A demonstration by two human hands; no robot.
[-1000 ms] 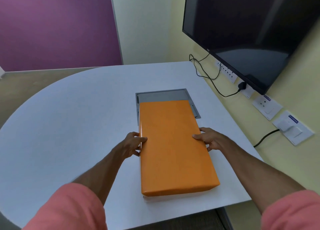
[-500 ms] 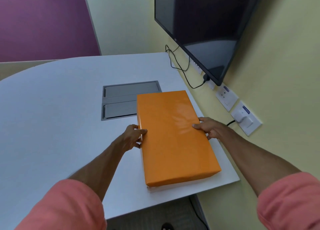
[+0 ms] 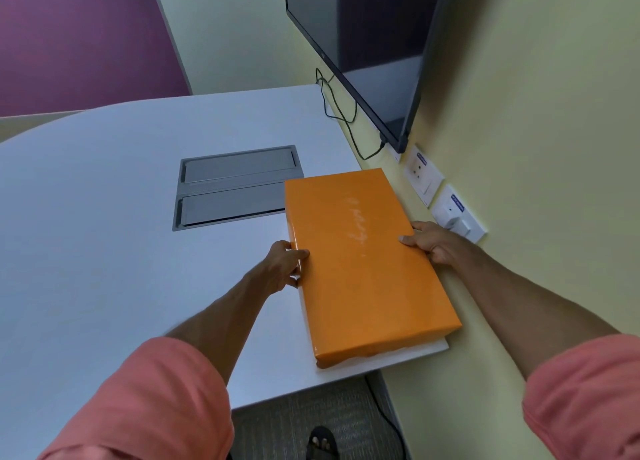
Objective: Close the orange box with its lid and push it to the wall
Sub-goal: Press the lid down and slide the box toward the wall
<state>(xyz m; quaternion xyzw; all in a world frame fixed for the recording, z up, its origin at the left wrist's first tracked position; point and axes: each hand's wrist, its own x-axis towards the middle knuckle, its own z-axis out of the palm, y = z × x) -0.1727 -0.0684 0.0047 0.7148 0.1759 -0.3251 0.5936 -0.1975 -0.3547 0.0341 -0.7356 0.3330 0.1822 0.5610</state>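
Observation:
The orange box [image 3: 363,262] lies flat on the white table [image 3: 104,234] with its lid on, its long right side at the table's right edge beside the yellow wall [image 3: 519,148]. My left hand [image 3: 284,267] grips the box's left side, thumb on top. On the right side, my right hand [image 3: 433,243] holds the box between it and the wall. The box's near end sits close to the table's front corner.
A grey recessed cable hatch [image 3: 232,188] sits in the table just left of the box's far end. Wall sockets [image 3: 424,175] and a switch plate [image 3: 457,217] line the wall. A dark TV [image 3: 374,44] hangs above, with black cables [image 3: 339,110] trailing down.
The box has slid right across the table, off the grey hatch, to the table's edge by the wall. Both hands stayed on its sides and moved with it.

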